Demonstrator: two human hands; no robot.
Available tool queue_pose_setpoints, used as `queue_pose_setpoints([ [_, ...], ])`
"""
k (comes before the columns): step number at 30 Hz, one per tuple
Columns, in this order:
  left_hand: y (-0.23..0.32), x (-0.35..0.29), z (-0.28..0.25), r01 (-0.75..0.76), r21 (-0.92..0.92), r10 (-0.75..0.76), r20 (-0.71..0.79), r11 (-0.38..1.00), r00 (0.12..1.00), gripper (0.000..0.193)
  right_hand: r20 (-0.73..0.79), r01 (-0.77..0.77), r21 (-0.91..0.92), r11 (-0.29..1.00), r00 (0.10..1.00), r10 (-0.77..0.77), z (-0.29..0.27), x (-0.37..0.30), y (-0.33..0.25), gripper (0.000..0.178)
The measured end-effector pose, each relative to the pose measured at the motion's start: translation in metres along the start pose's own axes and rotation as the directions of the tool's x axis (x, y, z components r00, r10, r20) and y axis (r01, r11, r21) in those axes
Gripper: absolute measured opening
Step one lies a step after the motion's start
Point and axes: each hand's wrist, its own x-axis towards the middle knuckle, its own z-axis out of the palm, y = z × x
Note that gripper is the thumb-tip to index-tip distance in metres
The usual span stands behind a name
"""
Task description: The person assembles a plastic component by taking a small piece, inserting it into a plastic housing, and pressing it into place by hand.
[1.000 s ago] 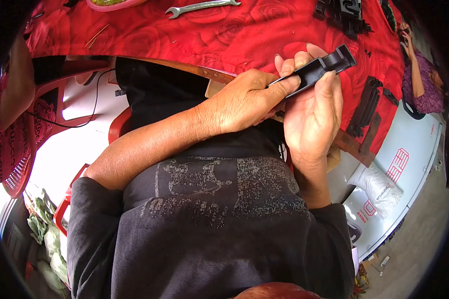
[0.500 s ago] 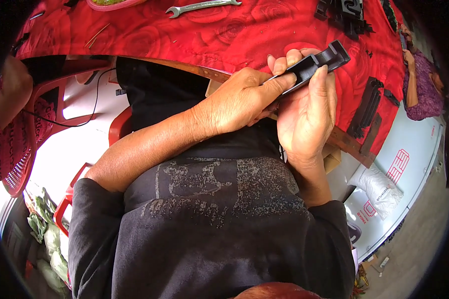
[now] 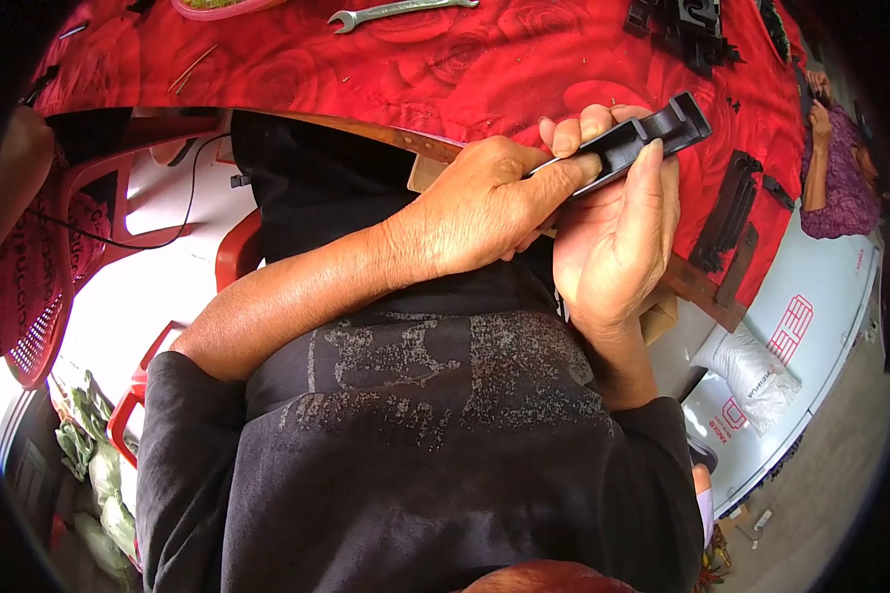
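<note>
Between my two hands, over the near right edge of the table, I hold a long black plastic channel piece [image 3: 674, 123], tilted with its far end up to the right. My left hand [image 3: 489, 203] is closed on the lower end, its thumb pressed into the hollow. Around the middle, my right hand [image 3: 618, 232] grips it, thumb on the near side and fingertips on the far side. The piece's lower end is hidden by my left hand.
A red rose-patterned cloth [image 3: 445, 84] covers the table. On it lie an open-end wrench [image 3: 403, 12], black plastic parts [image 3: 690, 30] and black strips [image 3: 727, 212]. A red plastic chair [image 3: 40, 341] stands at left; another person [image 3: 841, 168] is at far right.
Both hands and the black channel piece have shifted slightly to the right and down. The grip looks the same.
</note>
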Motion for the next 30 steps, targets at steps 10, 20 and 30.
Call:
queue_pose_setpoints([
  [10,-0.007,0.002,0.004,-0.214,0.022,0.214,0.005,0.977,0.977,0.043,0.012,-0.016,0.064,0.998,1.000,0.016,-0.018,0.002,-0.003,0.046],
  [20,-0.002,-0.003,0.005,-0.188,0.141,0.190,0.000,0.972,0.982,0.031,-0.098,-0.033,0.037,0.999,0.995,0.037,-0.015,0.004,-0.009,0.043],
  [30,-0.009,-0.004,0.009,-0.295,0.345,0.342,-0.082,0.891,0.936,0.027,-0.095,-0.052,0.037,0.998,0.994,0.056,-0.010,0.003,-0.010,0.042],
])
